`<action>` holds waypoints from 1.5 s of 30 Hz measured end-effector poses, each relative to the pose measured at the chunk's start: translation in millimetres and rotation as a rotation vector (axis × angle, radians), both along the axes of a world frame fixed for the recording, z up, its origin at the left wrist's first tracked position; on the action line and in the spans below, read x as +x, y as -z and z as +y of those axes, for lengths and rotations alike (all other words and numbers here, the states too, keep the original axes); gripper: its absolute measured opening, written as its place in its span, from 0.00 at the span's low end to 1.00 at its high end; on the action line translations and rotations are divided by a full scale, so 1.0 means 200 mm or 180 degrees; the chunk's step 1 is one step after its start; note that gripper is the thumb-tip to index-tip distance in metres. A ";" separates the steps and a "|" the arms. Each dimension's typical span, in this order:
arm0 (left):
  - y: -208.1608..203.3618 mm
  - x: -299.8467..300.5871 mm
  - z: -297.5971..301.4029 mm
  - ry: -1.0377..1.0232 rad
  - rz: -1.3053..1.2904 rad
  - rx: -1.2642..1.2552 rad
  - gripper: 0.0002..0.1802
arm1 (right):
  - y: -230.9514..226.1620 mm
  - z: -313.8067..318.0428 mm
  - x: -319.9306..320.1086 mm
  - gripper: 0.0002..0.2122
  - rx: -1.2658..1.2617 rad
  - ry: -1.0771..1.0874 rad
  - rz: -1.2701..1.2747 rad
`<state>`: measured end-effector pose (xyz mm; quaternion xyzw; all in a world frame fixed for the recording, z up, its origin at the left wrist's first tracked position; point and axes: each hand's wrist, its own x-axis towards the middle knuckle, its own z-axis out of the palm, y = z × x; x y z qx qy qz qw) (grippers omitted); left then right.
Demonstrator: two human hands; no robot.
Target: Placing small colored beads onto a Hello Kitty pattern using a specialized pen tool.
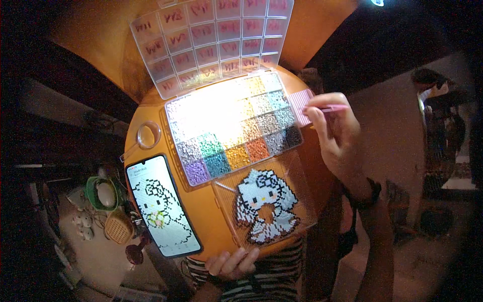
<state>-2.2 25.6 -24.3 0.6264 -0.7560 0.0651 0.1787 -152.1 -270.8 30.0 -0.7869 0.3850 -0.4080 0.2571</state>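
My right hand (337,126) is at the right of the table, closed on a slim pink stick-like tool (333,108); whether it is tweezers or a pen I cannot tell. Its fingertips hover at a pink ribbed tray (301,103) beside the bead box. My left hand (232,262) lies at the near table edge, fingers stretched out and holding nothing, close to the near edge of a clear pegboard (307,216). On the pegboard sits a bead picture (266,201) of a white long-eared character with a dark-patterned bow, black outlines and a bare orange-brown patch in its middle.
A compartmented bead box (216,166) stands open, its clear lid (206,38) tilted back; bright glare hides part of it. At left lie a phone (166,234) showing the pattern and a small clear round dish with a handle (149,135). Baskets (119,227) stand lower left.
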 end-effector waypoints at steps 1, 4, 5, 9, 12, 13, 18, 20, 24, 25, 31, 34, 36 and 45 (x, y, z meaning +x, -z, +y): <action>0.00 -0.01 0.00 0.0000 0.0002 -0.0011 0.14 | 0.01 -0.03 0.01 0.03 0.0294 -0.0019 -0.0135; -0.01 -0.02 0.01 -0.0109 0.0017 0.0043 0.14 | 0.05 -0.08 0.04 0.03 0.0630 -0.0155 -0.0446; 0.01 -0.02 0.03 -0.0051 0.0044 0.0091 0.14 | 0.05 -0.10 0.04 0.03 0.0435 -0.0155 -0.0247; 0.02 -0.05 0.02 0.0020 0.0131 -0.0025 0.14 | 0.07 -0.14 0.02 0.03 -0.0033 -0.0146 -0.0009; 0.00 -0.08 -0.03 -0.0159 0.0255 -0.0387 0.14 | 0.04 -0.14 0.00 0.03 -0.0278 -0.0187 0.0278; -0.01 -0.10 -0.03 -0.0160 0.0257 -0.0389 0.14 | 0.03 -0.14 -0.01 0.03 -0.0280 -0.0188 0.0280; -0.01 -0.10 0.01 0.0112 0.0008 -0.0160 0.15 | 0.00 -0.13 -0.03 0.04 -0.0239 -0.0130 0.0384; -0.02 -0.11 -0.02 -0.0022 0.0099 -0.0264 0.16 | 0.01 -0.13 -0.04 0.04 -0.0333 -0.0163 0.0407; -0.07 -0.12 -0.01 -0.0045 0.0087 -0.0088 0.16 | 0.01 -0.14 -0.05 0.05 -0.0533 -0.0271 0.0491; -0.07 -0.12 -0.01 -0.0046 0.0086 -0.0089 0.16 | 0.00 -0.14 -0.05 0.05 -0.0534 -0.0272 0.0490; -0.12 -0.09 -0.04 -0.0135 0.0284 -0.0102 0.14 | -0.04 -0.13 -0.03 0.03 -0.0556 -0.0190 0.0495; -0.17 -0.03 -0.11 0.0035 0.0052 0.0012 0.13 | -0.10 -0.04 -0.01 0.02 0.0071 0.0017 0.0042; -0.20 0.00 -0.13 0.0059 -0.0012 0.0143 0.12 | -0.12 0.04 -0.01 0.01 0.0041 0.0142 -0.0073; -0.01 -0.09 0.03 -0.0020 0.0191 -0.0044 0.13 | -0.11 0.57 -0.32 0.07 0.1074 -0.0415 -0.0663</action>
